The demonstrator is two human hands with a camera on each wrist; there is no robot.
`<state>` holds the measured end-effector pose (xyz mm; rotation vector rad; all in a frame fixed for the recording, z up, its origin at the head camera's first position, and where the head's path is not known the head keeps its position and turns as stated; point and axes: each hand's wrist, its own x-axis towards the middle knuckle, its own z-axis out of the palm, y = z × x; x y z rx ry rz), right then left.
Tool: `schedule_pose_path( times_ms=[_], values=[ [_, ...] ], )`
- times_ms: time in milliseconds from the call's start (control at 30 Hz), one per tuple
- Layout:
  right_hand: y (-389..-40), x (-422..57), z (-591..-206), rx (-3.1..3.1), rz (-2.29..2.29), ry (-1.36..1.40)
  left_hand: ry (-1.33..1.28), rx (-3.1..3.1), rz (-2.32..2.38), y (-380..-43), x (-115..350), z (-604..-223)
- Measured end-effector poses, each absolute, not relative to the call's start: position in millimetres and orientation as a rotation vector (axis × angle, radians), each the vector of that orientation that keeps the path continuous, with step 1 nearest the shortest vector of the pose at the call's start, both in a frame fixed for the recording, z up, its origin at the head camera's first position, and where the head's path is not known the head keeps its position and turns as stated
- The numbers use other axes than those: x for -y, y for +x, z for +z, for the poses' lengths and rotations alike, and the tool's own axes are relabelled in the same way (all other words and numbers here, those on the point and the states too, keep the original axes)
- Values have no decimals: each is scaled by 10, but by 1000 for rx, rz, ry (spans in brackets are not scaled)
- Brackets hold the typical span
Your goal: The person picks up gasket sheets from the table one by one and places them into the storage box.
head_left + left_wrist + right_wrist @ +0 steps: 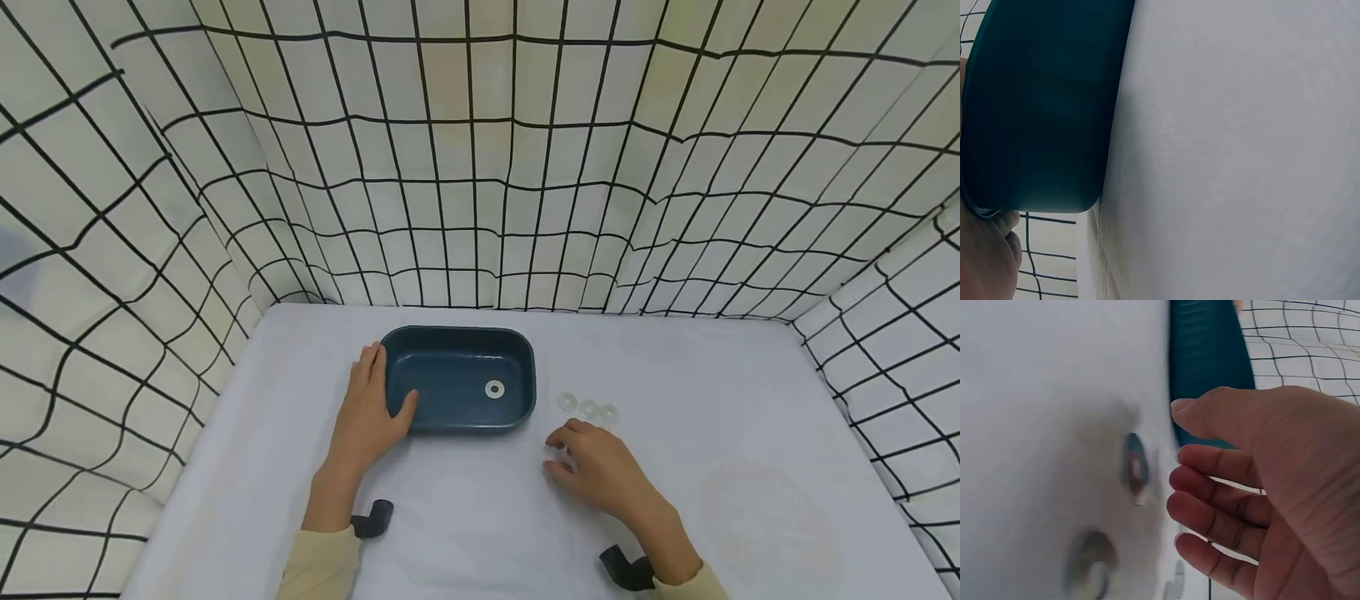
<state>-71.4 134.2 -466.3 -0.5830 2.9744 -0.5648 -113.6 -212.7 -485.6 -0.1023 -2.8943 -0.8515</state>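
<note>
A dark teal rectangular tray (453, 426) stands on the white-covered table. My left hand (365, 415) holds its left end, thumb over the front rim and fingers along the outer side. In the left wrist view the tray's wall (1041, 119) fills the upper left. One flat white ring, like a washer (487, 389), lies inside the tray toward the right. To the tray's right, three translucent rings (582, 410) lie close together. Just in front of them hovers my right hand (600, 467), fingers loosely bent and holding nothing. A blurred ring (1129, 453) appears near its fingertips in the right wrist view.
Black-lined grid netting over pale cloth (487, 150) surrounds the table at the back and both sides. Black wrist mounts (375, 518) stick out from both forearms. White cloth (720, 400) covers the table top.
</note>
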Motion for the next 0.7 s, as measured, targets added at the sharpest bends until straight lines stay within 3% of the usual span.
schedule_pose_path(
  times_ms=[700],
  values=[
    [-488,-1446,-4780,-2907,-562,-486,-111,2878,-871,-1082,2138,-4907]
  ],
)
